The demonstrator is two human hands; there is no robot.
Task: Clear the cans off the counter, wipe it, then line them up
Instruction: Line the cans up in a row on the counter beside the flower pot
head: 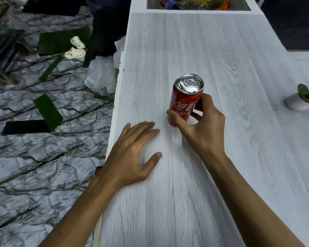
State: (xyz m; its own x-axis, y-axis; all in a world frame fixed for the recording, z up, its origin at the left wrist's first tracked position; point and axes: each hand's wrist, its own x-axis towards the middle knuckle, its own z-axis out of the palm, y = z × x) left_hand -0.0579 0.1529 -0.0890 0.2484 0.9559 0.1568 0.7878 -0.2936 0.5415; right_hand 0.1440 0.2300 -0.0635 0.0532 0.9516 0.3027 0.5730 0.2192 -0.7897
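A tall red cola can (pixel 185 99) with a silver top stands upright near the middle of the white wood-grain counter (pixel 212 50). My right hand (pixel 200 125) wraps around its lower half, thumb on the left side and fingers behind it. Just to the left, my left hand (pixel 134 150) rests flat on the counter with fingers spread, holding nothing, a short gap from the can. No other can or cloth is in view.
A small potted plant (pixel 303 99) in a white pot sits at the counter's right. A recessed bin (pixel 198 4) with colourful rubbish is at the far end. The counter's left edge drops to a marble-patterned floor with plastic bags (pixel 102 75) and white shoes (pixel 76 49).
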